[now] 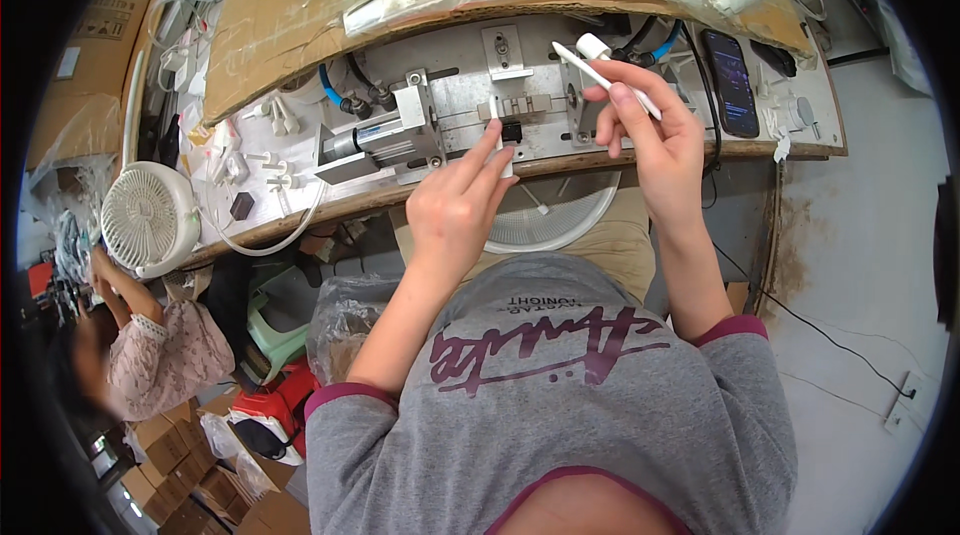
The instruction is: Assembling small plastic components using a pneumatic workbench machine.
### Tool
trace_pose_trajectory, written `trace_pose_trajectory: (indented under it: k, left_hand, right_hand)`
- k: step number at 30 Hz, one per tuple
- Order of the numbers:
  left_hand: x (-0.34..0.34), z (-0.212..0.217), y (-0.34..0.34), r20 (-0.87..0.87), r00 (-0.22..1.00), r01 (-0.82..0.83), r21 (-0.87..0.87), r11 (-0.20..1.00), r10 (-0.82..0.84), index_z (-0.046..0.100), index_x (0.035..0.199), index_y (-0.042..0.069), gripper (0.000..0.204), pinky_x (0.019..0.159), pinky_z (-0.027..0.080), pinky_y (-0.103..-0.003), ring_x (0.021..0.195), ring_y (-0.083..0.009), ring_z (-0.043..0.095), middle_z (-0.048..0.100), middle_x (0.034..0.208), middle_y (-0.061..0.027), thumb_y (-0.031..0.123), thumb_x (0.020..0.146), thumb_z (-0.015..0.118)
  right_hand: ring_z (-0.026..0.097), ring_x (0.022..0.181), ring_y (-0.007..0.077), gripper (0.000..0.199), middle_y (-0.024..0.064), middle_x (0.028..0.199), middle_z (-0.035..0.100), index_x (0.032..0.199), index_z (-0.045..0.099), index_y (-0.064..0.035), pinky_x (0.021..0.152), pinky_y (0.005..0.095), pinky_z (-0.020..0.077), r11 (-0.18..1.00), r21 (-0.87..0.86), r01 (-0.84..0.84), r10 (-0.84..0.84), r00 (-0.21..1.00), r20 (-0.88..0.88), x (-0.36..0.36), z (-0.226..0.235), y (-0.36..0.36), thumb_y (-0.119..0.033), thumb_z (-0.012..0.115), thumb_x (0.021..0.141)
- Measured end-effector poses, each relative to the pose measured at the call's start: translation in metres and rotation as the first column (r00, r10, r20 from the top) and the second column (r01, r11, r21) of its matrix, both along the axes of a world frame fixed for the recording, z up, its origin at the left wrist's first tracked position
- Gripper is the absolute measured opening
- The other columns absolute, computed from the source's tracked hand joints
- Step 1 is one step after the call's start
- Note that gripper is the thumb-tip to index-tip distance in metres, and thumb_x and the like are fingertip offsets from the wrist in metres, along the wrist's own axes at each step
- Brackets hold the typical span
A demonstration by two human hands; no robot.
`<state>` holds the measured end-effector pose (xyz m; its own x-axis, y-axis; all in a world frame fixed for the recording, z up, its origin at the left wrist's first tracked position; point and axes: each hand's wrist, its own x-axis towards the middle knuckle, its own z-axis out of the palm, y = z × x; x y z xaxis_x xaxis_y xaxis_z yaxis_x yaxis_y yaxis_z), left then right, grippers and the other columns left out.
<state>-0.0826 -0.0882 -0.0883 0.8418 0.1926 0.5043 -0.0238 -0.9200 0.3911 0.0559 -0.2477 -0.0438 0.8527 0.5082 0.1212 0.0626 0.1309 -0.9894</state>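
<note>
My left hand (447,218) reaches into a metal clamping fixture (525,107), its index finger stretched forward. Those fingers are on a slim white plastic part (494,107) set upright across the fixture; its lower end is partly hidden by them. Beside the fingertips sits a small black block (512,131). Raised over the fixture's right side, my right hand (655,130) pinches a white plastic stick (590,69) with a tapered tip pointing up and left. A short white cylindrical head (593,46) shows just behind the fingers; whether it joins the stick, I cannot tell.
Pneumatic cylinders (375,142) flank the fixture. Cardboard (290,30) with plastic film and white parts lies behind. A phone (731,85) is at right, a white fan (150,218) at left. A white basket (555,220) is below the bench edge. Another person (165,360) sits at left.
</note>
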Motion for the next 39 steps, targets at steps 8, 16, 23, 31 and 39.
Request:
trace_pose_trajectory:
  k: [8,16,23,31,39]
  left_hand:
    - [0.018,-0.002,0.006,-0.057,0.997,0.061,0.204,0.977,-0.051,0.075,0.097,0.005,0.023,0.056,0.047,-0.026,0.053,-0.014,0.061,0.071,0.118,-0.0126,0.014,0.076,0.076]
    - [0.013,0.007,0.009,-0.173,0.981,0.064,-0.125,0.99,-0.085,0.071,0.117,0.01,0.048,0.061,0.054,-0.028,0.063,-0.0208,0.068,0.068,0.127,-0.009,0.022,0.072,0.083]
    - [0.0,0.052,0.009,0.003,0.903,0.319,-0.673,0.667,-0.429,0.067,0.125,0.0,0.049,0.087,0.055,-0.03,0.103,-0.0212,0.068,0.069,0.119,-0.0134,-0.005,0.077,0.078]
    - [-0.007,0.061,-0.001,0.061,0.958,0.269,-0.538,0.799,-0.281,0.073,0.11,0.001,0.039,0.074,0.058,-0.027,0.087,-0.0162,0.068,0.068,0.104,-0.0105,-0.004,0.072,0.081]
    - [0.004,-0.002,0.004,-0.073,0.996,0.052,0.034,0.998,-0.05,0.073,0.103,0.007,0.029,0.062,0.054,-0.029,0.071,-0.0185,0.067,0.069,0.125,-0.0048,0.012,0.075,0.08]
  right_hand:
    - [0.052,0.061,0.0027,0.024,0.0081,0.093,0.07,0.119,0.067,-0.0021,0.053,0.0168,0.0401,0.995,-0.067,-0.071,0.074,0.996,0.042,-0.012,0.003,-0.006,-0.012,0.056,0.101]
    - [0.047,0.055,0.0022,0.025,0.006,0.083,0.065,0.115,0.065,0.003,0.049,0.0159,0.0351,0.921,0.162,-0.353,0.389,0.836,-0.388,-0.005,0.006,-0.017,-0.012,0.05,0.102]
    - [0.044,0.051,0.0027,0.026,0.0063,0.081,0.065,0.116,0.063,0.0022,0.045,0.0153,0.033,0.818,0.236,-0.524,0.565,0.658,-0.498,0.0,0.007,-0.022,-0.016,0.053,0.1]
    - [0.051,0.059,0.0069,0.032,0.0117,0.092,0.066,0.13,0.052,0.0032,0.05,0.0173,0.0387,0.94,0.22,-0.26,0.33,0.852,-0.406,-0.003,0.01,-0.016,-0.012,0.053,0.101]
    - [0.071,0.086,0.02,0.028,0.021,0.111,0.069,0.124,0.055,0.0006,0.071,0.0268,0.0574,0.952,0.303,-0.036,0.139,0.935,-0.325,-0.003,0.008,-0.014,-0.015,0.058,0.101]
